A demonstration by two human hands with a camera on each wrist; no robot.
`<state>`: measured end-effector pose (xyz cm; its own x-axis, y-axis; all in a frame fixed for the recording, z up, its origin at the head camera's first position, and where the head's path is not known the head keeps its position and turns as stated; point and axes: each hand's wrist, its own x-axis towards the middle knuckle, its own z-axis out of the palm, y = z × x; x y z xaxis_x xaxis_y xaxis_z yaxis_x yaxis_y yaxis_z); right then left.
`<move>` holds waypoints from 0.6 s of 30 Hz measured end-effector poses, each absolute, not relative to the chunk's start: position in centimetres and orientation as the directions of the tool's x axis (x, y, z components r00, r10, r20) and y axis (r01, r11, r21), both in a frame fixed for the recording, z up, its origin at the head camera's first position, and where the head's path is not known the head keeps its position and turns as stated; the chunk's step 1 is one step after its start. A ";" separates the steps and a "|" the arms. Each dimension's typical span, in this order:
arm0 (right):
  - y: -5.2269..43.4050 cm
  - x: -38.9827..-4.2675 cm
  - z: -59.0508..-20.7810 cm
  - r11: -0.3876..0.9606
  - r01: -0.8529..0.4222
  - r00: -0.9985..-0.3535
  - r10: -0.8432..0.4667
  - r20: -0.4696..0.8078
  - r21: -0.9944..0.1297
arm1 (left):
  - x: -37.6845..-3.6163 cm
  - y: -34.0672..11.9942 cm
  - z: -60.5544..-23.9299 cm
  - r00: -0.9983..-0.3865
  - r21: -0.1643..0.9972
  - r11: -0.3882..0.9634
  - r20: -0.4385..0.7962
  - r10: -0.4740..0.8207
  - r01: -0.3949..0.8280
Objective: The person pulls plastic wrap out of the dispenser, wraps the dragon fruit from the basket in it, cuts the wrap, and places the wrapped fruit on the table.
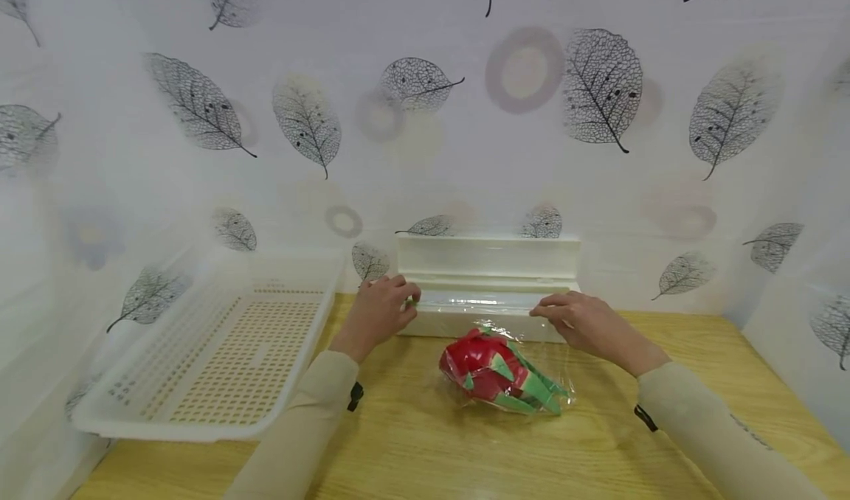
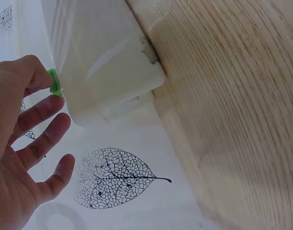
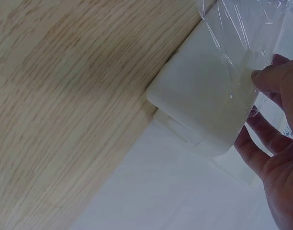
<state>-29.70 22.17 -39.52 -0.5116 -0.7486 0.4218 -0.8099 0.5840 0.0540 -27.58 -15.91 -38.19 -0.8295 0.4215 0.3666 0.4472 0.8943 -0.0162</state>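
A white cling film dispenser [image 1: 485, 326] stands against the back wall with its lid [image 1: 488, 257] raised and a film roll [image 1: 474, 299] inside. At its left end, my left hand [image 1: 380, 310] pinches a small green slider [image 2: 55, 82] between thumb and index finger, the other fingers spread. By the right end, my right hand [image 1: 589, 324] pinches clear cling film [image 3: 232, 57] against the dispenser's front edge. In front of the dispenser, a red and green dragon fruit [image 1: 488, 367] lies on the table under clear film.
A white perforated plastic basket [image 1: 292, 404] stands on the left, its front overhanging the wood-grain table [image 1: 425, 448]. A white sheet printed with black leaves [image 1: 425, 161] covers the back and sides.
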 end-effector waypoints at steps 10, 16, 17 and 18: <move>21.9 -29.8 -39.4 0.578 -0.813 -0.501 -0.753 0.426 0.066 | -27.7 -16.2 -38.4 -0.827 -0.013 0.901 0.391 0.404 0.434; 22.0 -29.8 -39.5 0.582 -0.811 -0.507 -0.750 0.425 0.060 | -27.8 -16.2 -38.6 -0.835 0.006 0.906 0.393 0.386 0.423; 22.0 -29.8 -39.5 0.580 -0.812 -0.505 -0.751 0.426 0.059 | -27.8 -16.2 -38.6 -0.839 0.010 0.908 0.388 0.382 0.418; 22.0 -29.8 -39.5 0.578 -0.813 -0.503 -0.752 0.427 0.060 | -27.8 -16.1 -38.6 -0.843 0.012 0.911 0.384 0.377 0.413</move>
